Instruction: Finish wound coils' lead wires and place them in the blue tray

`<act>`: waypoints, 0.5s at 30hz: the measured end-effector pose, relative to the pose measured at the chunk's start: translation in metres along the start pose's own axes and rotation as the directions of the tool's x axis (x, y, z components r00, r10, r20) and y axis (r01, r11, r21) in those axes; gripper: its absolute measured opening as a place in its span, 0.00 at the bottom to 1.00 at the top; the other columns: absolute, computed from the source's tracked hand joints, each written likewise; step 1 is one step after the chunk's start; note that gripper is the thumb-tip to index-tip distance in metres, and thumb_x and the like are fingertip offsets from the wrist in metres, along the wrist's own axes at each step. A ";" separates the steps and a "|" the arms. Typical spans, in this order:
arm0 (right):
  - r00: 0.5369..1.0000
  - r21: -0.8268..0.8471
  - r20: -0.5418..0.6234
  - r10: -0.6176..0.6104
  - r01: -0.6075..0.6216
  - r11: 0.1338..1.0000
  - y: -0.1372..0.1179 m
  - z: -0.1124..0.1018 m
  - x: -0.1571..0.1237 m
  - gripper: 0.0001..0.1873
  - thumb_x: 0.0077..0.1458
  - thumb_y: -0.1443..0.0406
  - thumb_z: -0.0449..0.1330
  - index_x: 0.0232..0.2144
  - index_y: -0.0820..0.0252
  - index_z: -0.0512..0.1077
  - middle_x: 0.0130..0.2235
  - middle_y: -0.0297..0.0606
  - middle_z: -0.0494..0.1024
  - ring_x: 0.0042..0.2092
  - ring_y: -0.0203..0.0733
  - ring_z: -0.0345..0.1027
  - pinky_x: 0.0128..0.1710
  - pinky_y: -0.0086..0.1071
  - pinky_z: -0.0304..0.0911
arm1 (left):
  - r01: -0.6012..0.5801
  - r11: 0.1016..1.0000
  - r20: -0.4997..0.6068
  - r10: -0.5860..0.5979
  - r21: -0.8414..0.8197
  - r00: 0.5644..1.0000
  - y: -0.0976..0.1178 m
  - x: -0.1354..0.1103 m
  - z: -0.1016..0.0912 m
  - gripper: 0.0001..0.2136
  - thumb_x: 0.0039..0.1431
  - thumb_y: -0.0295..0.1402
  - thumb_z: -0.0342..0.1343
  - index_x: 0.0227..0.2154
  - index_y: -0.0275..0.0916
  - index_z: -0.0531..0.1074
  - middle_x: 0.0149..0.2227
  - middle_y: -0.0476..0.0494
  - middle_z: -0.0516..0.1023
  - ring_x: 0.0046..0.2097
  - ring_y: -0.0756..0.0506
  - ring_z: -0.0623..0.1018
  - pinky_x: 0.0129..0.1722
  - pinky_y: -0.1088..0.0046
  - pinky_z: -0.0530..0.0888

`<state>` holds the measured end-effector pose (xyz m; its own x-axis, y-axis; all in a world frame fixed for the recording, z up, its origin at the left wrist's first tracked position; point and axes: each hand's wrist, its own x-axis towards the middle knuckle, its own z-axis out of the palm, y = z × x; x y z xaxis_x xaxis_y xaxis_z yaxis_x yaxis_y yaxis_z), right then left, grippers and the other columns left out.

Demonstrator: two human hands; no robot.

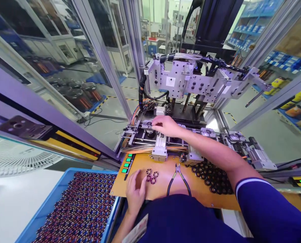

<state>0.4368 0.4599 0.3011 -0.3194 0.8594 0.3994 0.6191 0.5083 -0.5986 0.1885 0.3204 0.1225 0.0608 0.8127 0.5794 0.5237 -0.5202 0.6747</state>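
My right hand [165, 125] reaches forward over the machine's fixture rail [150, 138], fingers pinched at a round holder [147, 125]; what they grip is too small to make out. My left hand [135, 190] rests on the tan work board [162, 168], fingers curled, just left of three small wound ring coils [152, 176]. Whether it holds a coil is hidden.
Black-handled pliers [178, 179] lie on the board's middle. A pile of dark ring coils [212, 175] sits to the right. A blue tray [64, 182] full of coils stands at lower left. Green buttons [126, 165] edge the board. The machine head [190, 81] hangs above the rail.
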 end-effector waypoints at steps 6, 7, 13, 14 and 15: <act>0.991 -0.167 0.135 0.012 0.011 0.986 0.037 0.024 0.042 0.07 0.56 0.76 0.61 0.31 0.67 0.79 0.44 0.44 0.77 0.46 0.42 0.71 0.51 0.37 0.65 | 0.110 0.994 0.027 -0.110 0.007 0.994 -0.014 -0.012 0.009 0.16 0.64 0.37 0.57 0.51 0.36 0.71 0.45 0.35 0.81 0.46 0.39 0.81 0.48 0.57 0.78; 0.988 -0.185 0.157 0.014 0.016 0.983 0.039 0.025 0.042 0.07 0.56 0.76 0.61 0.32 0.67 0.79 0.45 0.44 0.77 0.46 0.42 0.71 0.51 0.37 0.65 | 0.120 0.993 0.033 -0.120 0.003 0.992 -0.015 -0.012 0.009 0.16 0.64 0.38 0.57 0.51 0.36 0.71 0.45 0.35 0.81 0.47 0.40 0.81 0.49 0.58 0.78; 0.969 -0.253 0.242 0.040 0.023 0.967 0.042 0.023 0.038 0.08 0.59 0.74 0.59 0.36 0.68 0.79 0.46 0.44 0.76 0.47 0.41 0.70 0.52 0.35 0.64 | 0.171 0.985 0.079 -0.170 -0.009 0.982 -0.016 -0.014 0.009 0.17 0.62 0.37 0.58 0.51 0.37 0.71 0.47 0.35 0.80 0.49 0.39 0.80 0.51 0.57 0.76; 0.968 -0.263 0.248 0.048 0.020 0.965 0.042 0.023 0.039 0.08 0.59 0.74 0.59 0.36 0.68 0.79 0.46 0.44 0.76 0.47 0.41 0.69 0.52 0.35 0.63 | 0.177 0.984 0.086 -0.176 -0.008 0.981 -0.016 -0.014 0.009 0.17 0.62 0.37 0.58 0.51 0.37 0.71 0.47 0.35 0.80 0.49 0.39 0.80 0.52 0.57 0.76; 0.967 -0.275 0.250 0.057 0.015 0.961 0.042 0.024 0.040 0.08 0.59 0.75 0.58 0.36 0.69 0.79 0.45 0.44 0.76 0.47 0.41 0.69 0.52 0.35 0.63 | 0.182 0.983 0.091 -0.181 -0.007 0.979 -0.016 -0.015 0.009 0.17 0.62 0.37 0.58 0.51 0.38 0.71 0.47 0.35 0.80 0.49 0.39 0.80 0.52 0.57 0.76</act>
<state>0.4325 0.5166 0.2750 -0.4527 0.8736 0.1784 0.7880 0.4856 -0.3784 0.1871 0.3195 0.0989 0.0425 0.9139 0.4037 0.5202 -0.3652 0.7720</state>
